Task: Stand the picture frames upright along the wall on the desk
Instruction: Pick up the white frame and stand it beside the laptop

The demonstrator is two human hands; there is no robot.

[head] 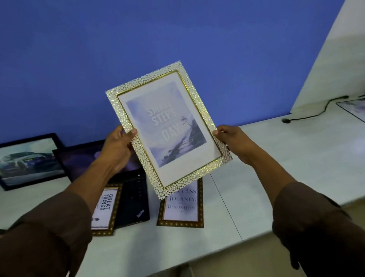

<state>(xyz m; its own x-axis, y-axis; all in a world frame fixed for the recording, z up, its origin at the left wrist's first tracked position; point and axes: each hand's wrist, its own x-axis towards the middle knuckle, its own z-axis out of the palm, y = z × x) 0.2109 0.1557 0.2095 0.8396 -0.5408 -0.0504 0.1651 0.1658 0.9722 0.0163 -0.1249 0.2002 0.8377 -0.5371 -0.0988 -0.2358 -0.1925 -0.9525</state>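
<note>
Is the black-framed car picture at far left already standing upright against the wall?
Yes. The black-framed car picture stands on its lower edge on the desk, leaning back against the blue wall.

A closed black laptop [131,203] lies flat on the desk; a black cable [314,111] trails far right.

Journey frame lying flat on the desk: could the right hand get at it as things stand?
Probably not yet. The right hand and left hand both grip the white-and-gold frame, which hangs over the Journey frame's top edge. Once that frame is set down, nothing else blocks the way.
</note>
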